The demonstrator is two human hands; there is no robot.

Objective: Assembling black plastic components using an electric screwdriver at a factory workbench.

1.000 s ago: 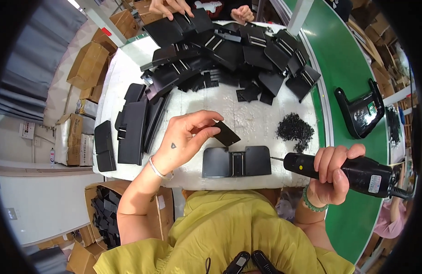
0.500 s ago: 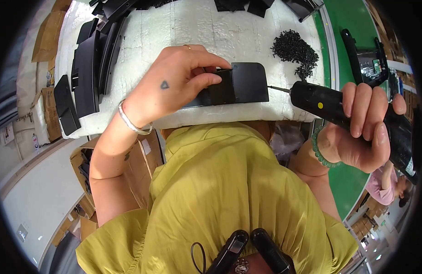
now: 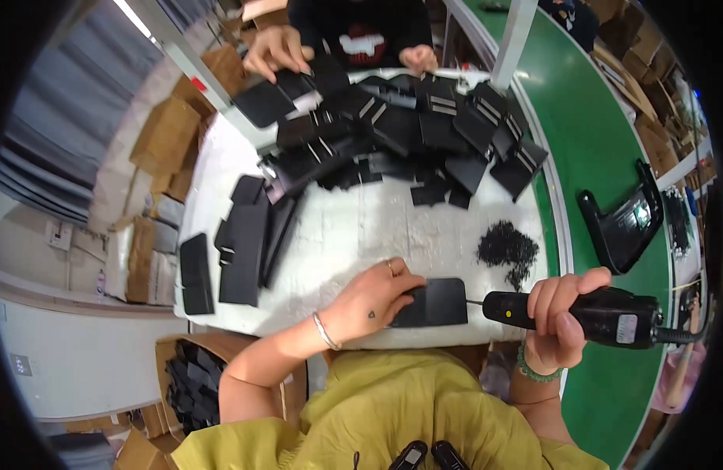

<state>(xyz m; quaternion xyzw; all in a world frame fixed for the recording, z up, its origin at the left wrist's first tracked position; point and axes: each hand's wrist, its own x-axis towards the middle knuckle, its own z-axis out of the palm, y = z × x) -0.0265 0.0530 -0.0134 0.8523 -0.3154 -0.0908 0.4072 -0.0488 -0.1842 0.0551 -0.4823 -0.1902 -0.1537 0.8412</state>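
Observation:
My left hand [image 3: 375, 299] presses down on a flat black plastic part [image 3: 438, 302] at the near edge of the white table [image 3: 354, 227]; its fingers cover the part's left end. My right hand [image 3: 561, 317] grips a black electric screwdriver [image 3: 589, 315], held level, with its thin bit pointing left at the part's right edge. A small heap of black screws [image 3: 507, 248] lies just beyond the part.
A big pile of black plastic parts [image 3: 401, 137] covers the far side of the table, where another person's hands [image 3: 277, 48] work. Stacked black parts [image 3: 244, 243] lie at the left. A green conveyor belt [image 3: 604, 164] with a black stand [image 3: 624, 223] runs on the right. Cardboard boxes [image 3: 169, 137] stand left.
The view has tilted back up over the table. My left hand, which first held a small black piece above the part, now presses on it. The screwdriver stays at the part's right edge.

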